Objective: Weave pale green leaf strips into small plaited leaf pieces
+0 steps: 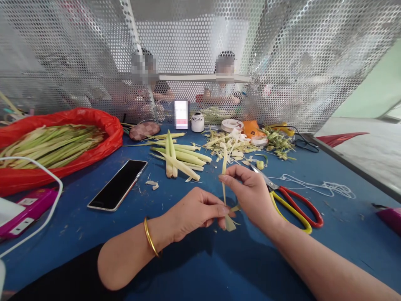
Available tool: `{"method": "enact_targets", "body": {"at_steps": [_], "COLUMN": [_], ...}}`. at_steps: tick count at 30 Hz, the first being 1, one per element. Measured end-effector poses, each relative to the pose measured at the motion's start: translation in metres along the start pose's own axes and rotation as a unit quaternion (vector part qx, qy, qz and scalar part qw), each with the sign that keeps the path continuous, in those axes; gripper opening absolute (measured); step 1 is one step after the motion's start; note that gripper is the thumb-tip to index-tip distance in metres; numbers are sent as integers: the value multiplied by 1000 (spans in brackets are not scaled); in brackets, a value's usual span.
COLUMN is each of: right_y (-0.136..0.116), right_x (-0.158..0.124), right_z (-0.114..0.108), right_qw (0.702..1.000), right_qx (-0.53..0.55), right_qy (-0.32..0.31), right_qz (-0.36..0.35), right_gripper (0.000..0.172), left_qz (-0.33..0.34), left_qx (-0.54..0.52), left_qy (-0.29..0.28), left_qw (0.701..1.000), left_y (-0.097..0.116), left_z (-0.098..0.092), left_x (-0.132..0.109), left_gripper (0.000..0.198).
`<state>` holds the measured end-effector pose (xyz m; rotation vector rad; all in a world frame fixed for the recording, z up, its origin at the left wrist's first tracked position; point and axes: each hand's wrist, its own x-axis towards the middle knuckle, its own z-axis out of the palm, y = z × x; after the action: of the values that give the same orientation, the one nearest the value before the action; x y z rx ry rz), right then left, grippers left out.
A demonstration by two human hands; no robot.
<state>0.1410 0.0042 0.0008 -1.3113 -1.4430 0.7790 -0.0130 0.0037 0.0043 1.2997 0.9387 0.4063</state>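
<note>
Both my hands work on one pale yellow-green leaf strip point(224, 167) above the blue table point(219, 267). My left hand point(194, 213), with a gold bangle on the wrist, pinches the strip's lower end, where a short folded piece sticks out below the fingers. My right hand point(250, 194) pinches the strip higher up between thumb and forefinger, and the strip stands upright above it. Scissors with red and yellow handles point(294, 205) lie just right of my right hand.
A bundle of leaf strips point(180, 156) lies ahead, with trimmed scraps point(234, 144) beyond. A red bag of leaves point(53, 146) sits at left, a black phone point(118, 184) beside it, white string point(326, 186) at right. Two people sit behind the perforated metal screen point(282, 62).
</note>
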Motion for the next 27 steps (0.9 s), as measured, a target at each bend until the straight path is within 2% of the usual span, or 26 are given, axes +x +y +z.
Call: {"method": "enact_targets", "body": {"at_steps": [4,7,9,11,13,15,17,19,21,24,27], "right_y": [4,8,8,4,-2,-6,-6,-2,3,6,5], "right_x": [0,3,5,6,5,4,4,5,7,6,4], "right_z": [2,1,-3,-9,-15,-20,-21,-17,-11,-4,-2], "right_qw": [1000,998,993,982,970,972,983,988,988,989,986], "right_qx": [-19,-58,-95,-130,-159,-175,-169,-126,-49,61,115], "right_qy": [8,-3,12,53,87,80,8,-89,-137,-123,-96], "right_qz": [-13,-26,-67,-128,-163,-137,-64,4,40,64,69], "right_gripper": [18,18,14,13,17,32,43,44,38,31,30], "left_qz": [3,-3,-2,5,18,35,50,58,59,59,61], "left_qx": [3,-26,-70,-113,-146,-169,-180,-180,-173,-164,-156], "left_qy": [-15,-2,25,53,75,97,114,125,127,114,100], "left_qw": [1000,1000,997,992,986,980,976,974,975,978,981], "left_y": [1,0,-2,-3,-3,-1,1,2,1,-1,-1], "left_z": [1,3,2,-1,-5,-9,-11,-12,-11,-9,-8], "left_x": [-1,0,2,4,6,6,5,4,4,4,4], "left_gripper": [20,18,18,20,24,27,26,23,21,24,26]}}
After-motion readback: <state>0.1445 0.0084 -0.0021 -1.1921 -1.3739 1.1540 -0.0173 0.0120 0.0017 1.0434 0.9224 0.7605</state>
